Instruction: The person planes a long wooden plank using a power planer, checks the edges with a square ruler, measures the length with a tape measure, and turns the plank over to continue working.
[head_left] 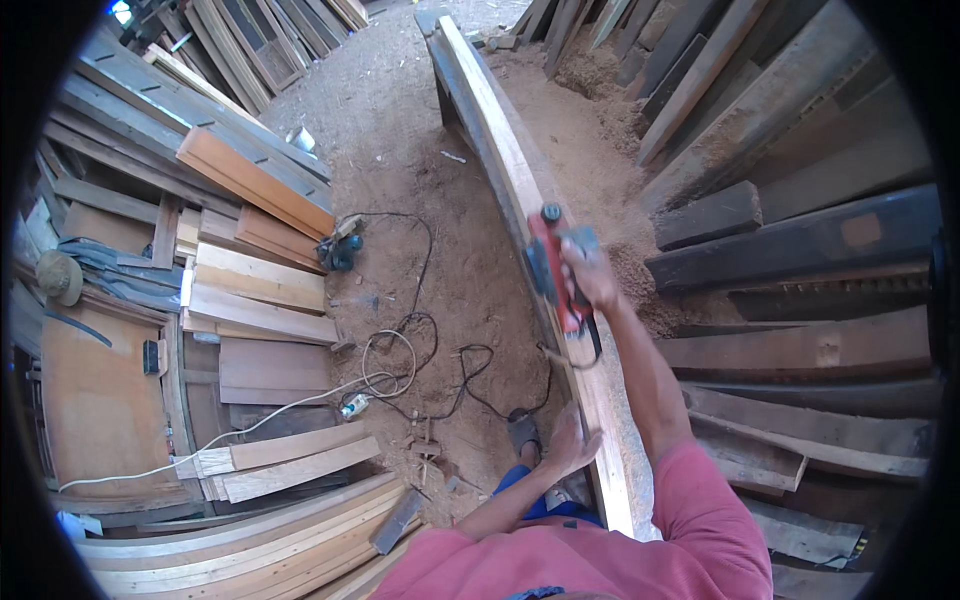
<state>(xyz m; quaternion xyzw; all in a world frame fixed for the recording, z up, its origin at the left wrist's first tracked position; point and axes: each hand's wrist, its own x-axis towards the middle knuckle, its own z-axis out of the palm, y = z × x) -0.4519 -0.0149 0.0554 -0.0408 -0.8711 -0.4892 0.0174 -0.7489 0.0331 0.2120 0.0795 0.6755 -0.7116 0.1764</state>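
My right hand (588, 272) is closed round the handle of a red and dark electric hand planer (567, 312). The planer sits on top of a long, pale wooden beam (512, 165), which runs from close to my body to the far end of a narrow bench (636, 432). Nearer to me, my left hand (570, 447) grips the left edge of the same beam, behind the planer. Part of the right hand and the tool's top is blurred by motion.
A cord (470, 385) loops over the sawdust-covered floor beside a pale extension cable (290, 405). Another power tool (341, 250) lies on the left near stacked boards (262, 275). Dark heavy timbers (800, 240) crowd the right side. My foot (524, 432) is left of the bench.
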